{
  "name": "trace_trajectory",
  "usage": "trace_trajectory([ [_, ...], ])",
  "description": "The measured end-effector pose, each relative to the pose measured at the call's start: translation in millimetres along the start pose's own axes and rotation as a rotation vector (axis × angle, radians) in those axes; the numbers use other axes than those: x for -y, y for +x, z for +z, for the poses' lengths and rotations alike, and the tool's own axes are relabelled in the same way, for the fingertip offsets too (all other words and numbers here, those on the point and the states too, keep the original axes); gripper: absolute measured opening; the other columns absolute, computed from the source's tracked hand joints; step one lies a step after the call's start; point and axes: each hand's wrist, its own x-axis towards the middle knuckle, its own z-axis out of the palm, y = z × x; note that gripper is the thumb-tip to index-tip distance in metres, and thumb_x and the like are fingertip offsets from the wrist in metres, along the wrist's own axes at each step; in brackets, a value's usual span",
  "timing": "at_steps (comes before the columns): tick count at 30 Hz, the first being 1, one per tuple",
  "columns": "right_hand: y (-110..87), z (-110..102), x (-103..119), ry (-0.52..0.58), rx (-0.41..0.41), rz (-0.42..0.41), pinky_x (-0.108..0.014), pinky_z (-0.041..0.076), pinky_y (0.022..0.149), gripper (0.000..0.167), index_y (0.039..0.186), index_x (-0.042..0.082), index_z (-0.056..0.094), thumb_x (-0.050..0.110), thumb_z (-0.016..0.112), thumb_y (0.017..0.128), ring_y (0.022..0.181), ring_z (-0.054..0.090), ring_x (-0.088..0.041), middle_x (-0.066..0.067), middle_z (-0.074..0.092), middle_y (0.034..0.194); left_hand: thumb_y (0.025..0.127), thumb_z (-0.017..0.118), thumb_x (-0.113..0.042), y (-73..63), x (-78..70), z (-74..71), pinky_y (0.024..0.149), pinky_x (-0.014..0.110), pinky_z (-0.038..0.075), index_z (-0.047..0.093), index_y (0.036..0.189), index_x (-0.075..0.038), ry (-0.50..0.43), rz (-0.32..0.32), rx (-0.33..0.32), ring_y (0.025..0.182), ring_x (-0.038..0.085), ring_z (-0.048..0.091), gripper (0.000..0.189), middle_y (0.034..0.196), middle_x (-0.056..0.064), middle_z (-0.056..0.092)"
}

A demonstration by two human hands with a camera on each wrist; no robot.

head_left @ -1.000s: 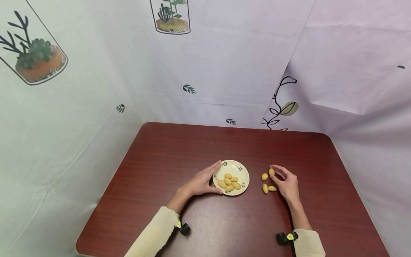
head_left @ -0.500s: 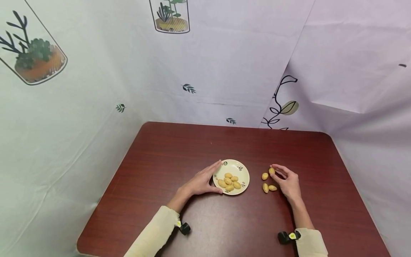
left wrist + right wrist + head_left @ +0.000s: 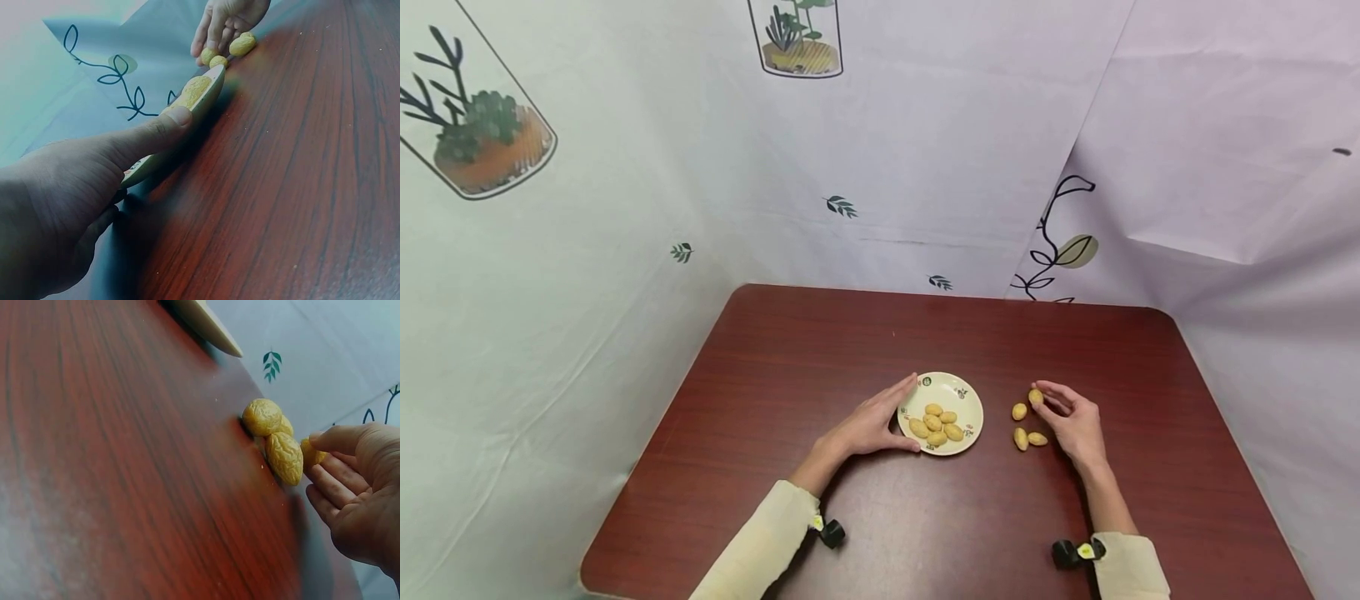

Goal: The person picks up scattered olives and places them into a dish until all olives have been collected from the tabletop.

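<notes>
My left hand (image 3: pixel 874 427) holds the left rim of a cream plate (image 3: pixel 958 392), its thumb at the near edge and its fingers along the far left edge. On the plate lie several small yellow oval fruits (image 3: pixel 932 422) with wrinkled skin. To the plate's right, my right hand (image 3: pixel 1075 425) pinches one such yellow fruit (image 3: pixel 1036 397) between thumb and fingertips, as the right wrist view also shows. Close by on the table lie three more: a single fruit (image 3: pixel 1019 412) on the left and a pair (image 3: pixel 1021 439) nearer me. The left wrist view shows the left thumb over the plate's rim.
The dark red-brown table (image 3: pixel 805 350) has rounded far corners. White cloth (image 3: pixel 880 167) with plant prints hangs behind it and along both sides. A small black camera (image 3: pixel 832 533) is strapped at the left wrist, and another camera (image 3: pixel 1066 554) at the right.
The right hand and its pinched fruit have shifted very slightly away from me and to the right. The left hand, plate and other fruits stay as they were.
</notes>
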Motion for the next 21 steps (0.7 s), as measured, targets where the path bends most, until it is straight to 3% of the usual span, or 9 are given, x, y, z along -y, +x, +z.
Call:
trace_trajectory([
  [7, 0.4, 3, -1, 0.002, -0.003, -0.029, -0.012, 0.051, 0.093, 0.037, 0.134, -0.003, 0.070, 0.007, 0.077, 0.098, 0.110, 0.064, 0.009, -0.024, 0.071, 0.131, 0.085, 0.088, -0.053, -0.7, 0.5, 0.1, 0.125, 0.052, 0.029, 0.018, 0.171, -0.008, 0.006, 0.014, -0.003, 0.161, 0.022, 0.021, 0.119, 0.178, 0.008, 0.017],
  [12, 1.0, 6, 3, 0.011, -0.002, -0.058, -0.012, 0.050, 0.095, 0.037, 0.133, -0.004, 0.070, 0.004, 0.077, 0.097, 0.111, 0.065, 0.007, -0.024, 0.071, 0.130, 0.085, 0.088, -0.052, -1.4, -0.5, -0.1, 0.124, 0.053, 0.030, 0.018, 0.171, -0.008, 0.000, 0.015, -0.002, 0.161, 0.022, 0.021, 0.119, 0.178, 0.008, 0.017],
  [21, 4.0, 17, 15, 0.152, 0.035, -0.095, -0.014, 0.053, 0.094, 0.037, 0.131, -0.011, 0.068, -0.005, 0.076, 0.095, 0.109, 0.070, 0.000, -0.033, 0.068, 0.129, 0.085, 0.088, -0.051, -1.0, -2.2, -1.5, 0.124, 0.053, 0.030, 0.018, 0.171, -0.007, 0.005, 0.019, -0.006, 0.161, 0.024, 0.021, 0.119, 0.177, 0.010, 0.018],
])
